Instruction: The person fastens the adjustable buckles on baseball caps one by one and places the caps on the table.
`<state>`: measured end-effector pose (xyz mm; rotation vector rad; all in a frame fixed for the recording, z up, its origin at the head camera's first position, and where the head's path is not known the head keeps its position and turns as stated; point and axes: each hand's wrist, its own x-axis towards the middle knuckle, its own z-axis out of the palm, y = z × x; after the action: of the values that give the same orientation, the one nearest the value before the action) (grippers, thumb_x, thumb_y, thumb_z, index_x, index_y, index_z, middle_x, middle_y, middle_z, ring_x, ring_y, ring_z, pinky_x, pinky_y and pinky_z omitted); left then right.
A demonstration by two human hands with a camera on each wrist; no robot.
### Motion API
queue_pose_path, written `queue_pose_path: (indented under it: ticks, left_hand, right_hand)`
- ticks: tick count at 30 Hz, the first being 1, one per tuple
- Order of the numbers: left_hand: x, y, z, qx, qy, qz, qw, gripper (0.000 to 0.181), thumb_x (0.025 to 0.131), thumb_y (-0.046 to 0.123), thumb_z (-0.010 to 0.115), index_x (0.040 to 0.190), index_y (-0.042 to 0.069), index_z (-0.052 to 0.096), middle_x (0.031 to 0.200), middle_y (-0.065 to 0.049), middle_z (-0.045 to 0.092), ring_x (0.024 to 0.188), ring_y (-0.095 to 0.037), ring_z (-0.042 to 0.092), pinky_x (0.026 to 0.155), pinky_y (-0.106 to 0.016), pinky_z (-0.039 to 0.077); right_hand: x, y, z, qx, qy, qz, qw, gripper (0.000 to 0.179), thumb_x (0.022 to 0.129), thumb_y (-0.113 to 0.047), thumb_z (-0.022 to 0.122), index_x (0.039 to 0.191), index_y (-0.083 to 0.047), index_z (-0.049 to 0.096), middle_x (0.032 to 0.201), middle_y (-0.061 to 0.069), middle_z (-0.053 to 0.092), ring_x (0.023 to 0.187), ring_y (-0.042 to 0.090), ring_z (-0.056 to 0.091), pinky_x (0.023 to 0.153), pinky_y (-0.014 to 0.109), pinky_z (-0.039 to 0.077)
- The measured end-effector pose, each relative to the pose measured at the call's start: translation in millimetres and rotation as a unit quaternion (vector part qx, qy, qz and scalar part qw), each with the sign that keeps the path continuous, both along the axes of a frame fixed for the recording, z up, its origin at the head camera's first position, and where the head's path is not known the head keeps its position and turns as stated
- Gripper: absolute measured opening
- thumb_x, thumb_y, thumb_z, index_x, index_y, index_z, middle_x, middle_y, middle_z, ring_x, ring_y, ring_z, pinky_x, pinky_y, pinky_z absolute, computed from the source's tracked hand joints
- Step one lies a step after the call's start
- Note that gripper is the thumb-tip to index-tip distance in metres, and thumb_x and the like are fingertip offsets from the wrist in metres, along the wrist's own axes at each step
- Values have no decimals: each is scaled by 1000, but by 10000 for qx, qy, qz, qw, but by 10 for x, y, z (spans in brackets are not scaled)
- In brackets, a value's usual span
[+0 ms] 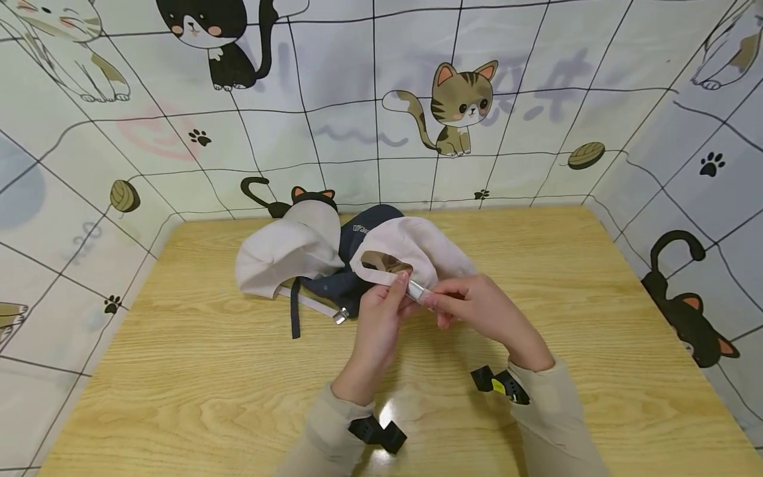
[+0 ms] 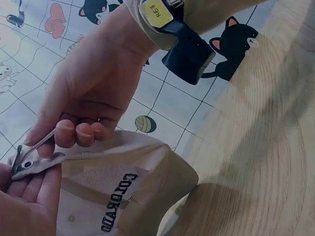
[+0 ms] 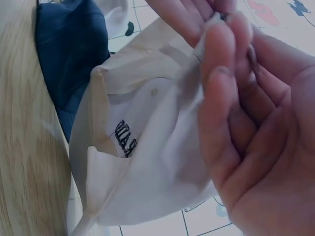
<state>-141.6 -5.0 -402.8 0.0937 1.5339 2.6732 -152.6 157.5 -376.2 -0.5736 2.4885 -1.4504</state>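
Note:
A pale pinkish cap [image 1: 429,245] is held over the table, with dark lettering reading COLORADO [image 2: 118,201] showing in the left wrist view. My left hand [image 1: 378,324] pinches the cap at its back strap, beside a metal buckle [image 2: 20,166]. From the other side my right hand [image 1: 483,308] pinches the strap end [image 2: 42,142] between thumb and forefinger, its other fingers curled. Both hands nearly meet at the buckle. In the right wrist view, fingers [image 3: 219,98] hide the buckle almost wholly, while the cap [image 3: 162,162] hangs beside them.
Just left of the held cap lie a navy cap [image 1: 342,286] and a whitish cap [image 1: 280,255] on the wooden table [image 1: 208,384]. A loose strap with a metal clasp [image 1: 341,316] and a navy strap [image 1: 295,315] stick out toward me. A cat-patterned cloth wall [image 1: 340,139] encloses the table.

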Motion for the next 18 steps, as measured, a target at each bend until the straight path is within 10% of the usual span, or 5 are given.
queue_pose_path:
  ticks: [7,12,15,18]
  left_hand:
    - [-1,-2,-7,-171,265,225,9992,36,90,22,53,113,-7,57,107,-16,60,95,-21,59,80,-37,48]
    - [7,-4,-15,-333,321,293,9985,36,91,23,52,113,-5,57,108,-15,60,96,-21,60,80,-37,48]
    - [14,2,-10,-276,252,373,9986,36,91,24,52,114,-4,57,105,-15,60,94,-20,60,78,-33,49]
    - [18,9,13,-97,109,485,9987,37,90,24,54,114,-3,56,101,-15,60,89,-18,61,76,-29,50]
  right_hand:
    - [16,83,-17,-152,-49,107,9998,21,86,-34,58,87,-15,66,71,0,65,67,16,62,63,34,51]
    - [44,-12,-12,-88,1055,-427,9935,23,79,-37,65,95,-20,65,77,-8,63,68,8,59,60,29,50]
    - [48,-126,-14,382,2450,-619,9668,26,72,-38,72,91,-20,65,74,-13,60,63,1,53,57,20,46]
    - [47,-201,-23,718,3747,-862,9203,27,68,-30,77,88,-15,66,74,-11,61,58,1,48,52,18,41]
